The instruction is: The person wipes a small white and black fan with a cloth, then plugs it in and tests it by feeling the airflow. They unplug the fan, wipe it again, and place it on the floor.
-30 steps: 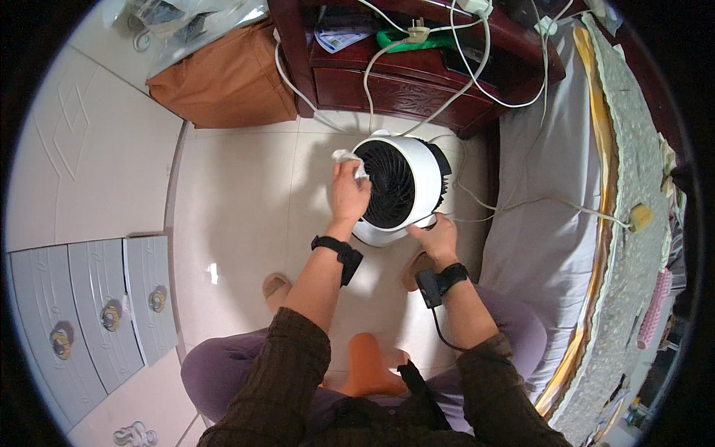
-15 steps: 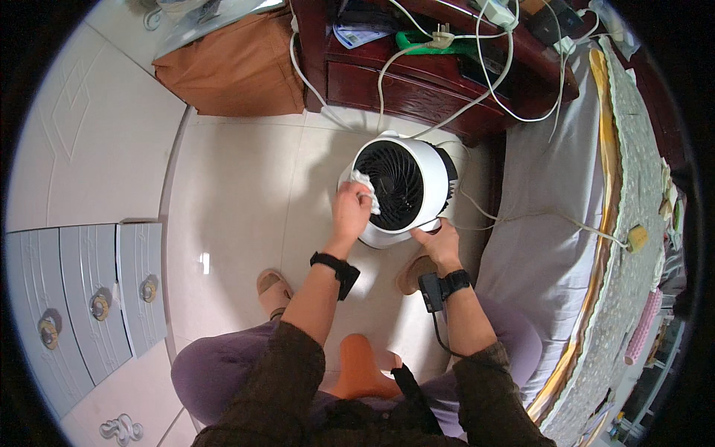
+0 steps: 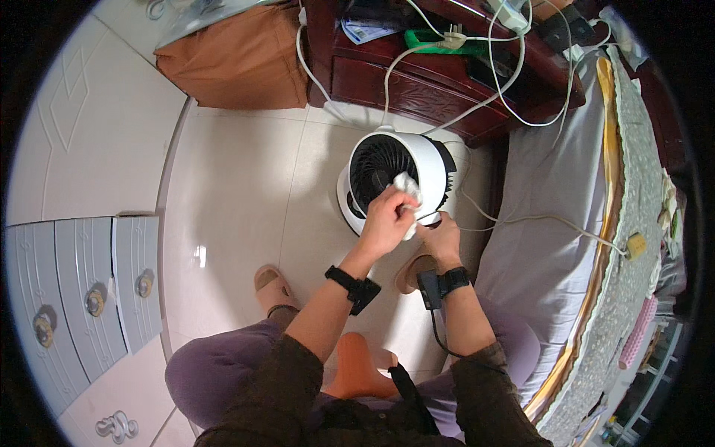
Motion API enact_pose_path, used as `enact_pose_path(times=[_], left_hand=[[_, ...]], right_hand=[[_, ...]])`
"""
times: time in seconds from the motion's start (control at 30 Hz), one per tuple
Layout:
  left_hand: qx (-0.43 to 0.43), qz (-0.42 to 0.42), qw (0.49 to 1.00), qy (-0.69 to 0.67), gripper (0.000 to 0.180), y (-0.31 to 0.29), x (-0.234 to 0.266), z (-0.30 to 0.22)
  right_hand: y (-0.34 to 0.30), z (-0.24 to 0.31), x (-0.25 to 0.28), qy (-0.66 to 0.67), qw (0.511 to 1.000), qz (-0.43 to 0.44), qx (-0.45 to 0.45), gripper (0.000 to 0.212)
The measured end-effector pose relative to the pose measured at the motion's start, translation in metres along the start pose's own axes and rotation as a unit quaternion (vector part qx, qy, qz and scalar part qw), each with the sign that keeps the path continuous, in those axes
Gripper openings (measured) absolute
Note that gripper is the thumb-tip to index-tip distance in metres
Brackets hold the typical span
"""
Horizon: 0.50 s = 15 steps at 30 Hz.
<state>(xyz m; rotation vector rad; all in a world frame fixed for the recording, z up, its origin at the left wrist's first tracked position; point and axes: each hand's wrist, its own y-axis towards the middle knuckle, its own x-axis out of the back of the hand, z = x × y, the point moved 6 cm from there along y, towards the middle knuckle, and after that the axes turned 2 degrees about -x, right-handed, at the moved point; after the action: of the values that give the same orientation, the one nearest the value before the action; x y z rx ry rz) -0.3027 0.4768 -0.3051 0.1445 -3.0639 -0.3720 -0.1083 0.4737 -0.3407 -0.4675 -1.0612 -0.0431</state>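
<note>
A round white fan (image 3: 432,175) with a dark spiral grille (image 3: 376,165) stands on the tiled floor in front of me. My left hand (image 3: 387,222) is closed on a crumpled white cloth (image 3: 407,186). The cloth lies against the lower right rim of the grille, and part of it pokes out below my fingers. Close beside it, my right hand (image 3: 442,238) grips the fan low on its near right side. Some of its fingertips are hidden by the fan body.
A dark red wooden cabinet (image 3: 402,93) with hanging white cables stands behind the fan. On the right is a bed (image 3: 544,201) with a cable and yellowish plug (image 3: 634,244). A brown bag (image 3: 238,63) and grey drawers (image 3: 89,298) are at left; an orange stool (image 3: 357,369) is below me.
My left hand has moved the cloth from the grille's left side to its lower right rim. The fan's front has turned slightly to the left. My right hand keeps its grip.
</note>
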Motion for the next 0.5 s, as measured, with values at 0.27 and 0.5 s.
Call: enact_pose_path(times=[0.27,0.5], left_hand=[[0.062,-0.155,0.975,0.146,0.010,0.023,0.053,0.080],[0.025,-0.041,0.998,0.036,0.013,0.078,0.035,0.037]], right_hand=[[-0.001,-0.001,-0.003,0.020,1.000,0.009,0.016,0.081],[0.003,0.003,0.000,0.024,0.999,0.002,0.027,0.080]])
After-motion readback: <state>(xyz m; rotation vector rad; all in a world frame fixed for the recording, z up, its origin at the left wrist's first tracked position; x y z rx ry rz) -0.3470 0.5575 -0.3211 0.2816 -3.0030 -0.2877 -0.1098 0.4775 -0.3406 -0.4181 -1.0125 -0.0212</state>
